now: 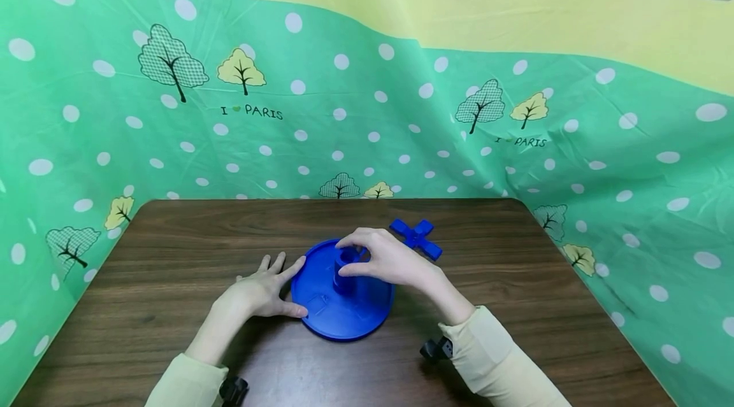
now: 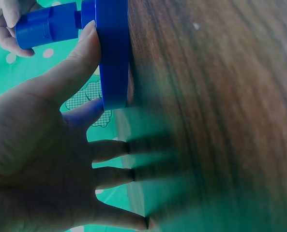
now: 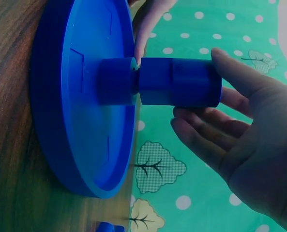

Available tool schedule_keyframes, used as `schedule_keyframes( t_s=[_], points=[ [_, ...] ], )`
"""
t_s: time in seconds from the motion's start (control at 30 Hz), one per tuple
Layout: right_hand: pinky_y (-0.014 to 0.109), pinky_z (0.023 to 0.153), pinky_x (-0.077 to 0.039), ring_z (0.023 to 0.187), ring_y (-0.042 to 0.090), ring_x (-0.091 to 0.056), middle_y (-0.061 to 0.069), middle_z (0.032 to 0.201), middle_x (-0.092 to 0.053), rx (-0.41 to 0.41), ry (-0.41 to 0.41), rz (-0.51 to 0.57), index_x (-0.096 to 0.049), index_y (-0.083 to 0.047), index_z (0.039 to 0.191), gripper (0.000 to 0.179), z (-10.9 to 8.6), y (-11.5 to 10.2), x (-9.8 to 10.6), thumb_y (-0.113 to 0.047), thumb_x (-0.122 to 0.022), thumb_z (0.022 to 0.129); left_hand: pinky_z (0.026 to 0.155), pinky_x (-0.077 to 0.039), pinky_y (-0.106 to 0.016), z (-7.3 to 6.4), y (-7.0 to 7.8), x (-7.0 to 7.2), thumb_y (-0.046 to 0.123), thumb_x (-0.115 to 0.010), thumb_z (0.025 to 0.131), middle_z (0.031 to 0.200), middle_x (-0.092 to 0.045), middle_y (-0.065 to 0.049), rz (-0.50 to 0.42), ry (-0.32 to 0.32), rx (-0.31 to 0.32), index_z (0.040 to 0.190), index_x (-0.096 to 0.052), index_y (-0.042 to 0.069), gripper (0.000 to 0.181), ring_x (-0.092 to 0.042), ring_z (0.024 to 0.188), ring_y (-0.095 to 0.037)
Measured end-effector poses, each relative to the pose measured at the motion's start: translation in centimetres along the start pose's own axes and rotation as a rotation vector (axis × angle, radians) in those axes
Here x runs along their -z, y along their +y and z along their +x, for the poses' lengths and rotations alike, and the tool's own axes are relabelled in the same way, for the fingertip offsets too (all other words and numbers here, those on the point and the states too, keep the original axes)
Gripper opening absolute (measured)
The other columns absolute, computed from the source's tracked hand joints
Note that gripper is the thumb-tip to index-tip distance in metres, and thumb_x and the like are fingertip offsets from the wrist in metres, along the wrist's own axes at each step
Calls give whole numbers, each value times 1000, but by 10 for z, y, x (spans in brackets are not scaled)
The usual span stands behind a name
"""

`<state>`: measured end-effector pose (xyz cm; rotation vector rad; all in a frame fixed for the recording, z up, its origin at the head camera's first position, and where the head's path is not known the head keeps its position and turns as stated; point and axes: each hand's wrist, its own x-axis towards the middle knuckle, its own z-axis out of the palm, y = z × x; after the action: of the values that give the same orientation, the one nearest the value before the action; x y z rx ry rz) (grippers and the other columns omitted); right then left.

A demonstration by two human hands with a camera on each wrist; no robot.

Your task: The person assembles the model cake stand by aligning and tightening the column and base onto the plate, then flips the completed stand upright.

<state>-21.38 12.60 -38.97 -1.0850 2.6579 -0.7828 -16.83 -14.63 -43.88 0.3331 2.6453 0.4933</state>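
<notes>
A round blue plastic base (image 1: 321, 321) with a raised rim lies flat on the table. From its middle rises a short hub (image 3: 116, 81). A hollow blue cylinder (image 3: 182, 82) stands upright over the hub, with a narrow neck between the two. My right hand (image 1: 384, 257) pinches the cylinder near its upper end, thumb on one side and fingers on the other. At the base's left edge is my left hand (image 1: 258, 292), fingers spread. Its thumb (image 2: 80, 53) and index finger touch the rim, while the other fingertips rest on or near the wood.
A blue cross-shaped piece (image 1: 415, 238) lies on the dark wooden table (image 1: 189, 235), behind and right of the base. Green and yellow printed cloth (image 1: 344, 95) hangs past the table's far and side edges.
</notes>
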Motion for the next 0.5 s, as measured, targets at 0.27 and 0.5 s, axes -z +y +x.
schedule_keyframes(
  t_s=[0.27, 0.5],
  points=[
    [48, 102, -56, 126, 19, -62, 2, 140, -65, 12, -26, 66, -60, -23, 144, 57, -2, 4, 5, -47, -74, 93, 102, -20, -91, 0, 0, 0, 66, -76, 82, 171, -15, -27, -5, 1, -2, 165, -24, 25, 106, -11, 156, -57],
    [41, 105, -56, 136, 15, -59, -4, 150, -59, 8, -105, 168, -58, -24, 147, 53, 0, 13, 5, -41, -69, 98, 102, -20, -91, 0, 0, 1, 66, -76, 82, 171, -15, -27, 0, -3, 2, 165, -24, 25, 107, -11, 156, -57]
  ],
)
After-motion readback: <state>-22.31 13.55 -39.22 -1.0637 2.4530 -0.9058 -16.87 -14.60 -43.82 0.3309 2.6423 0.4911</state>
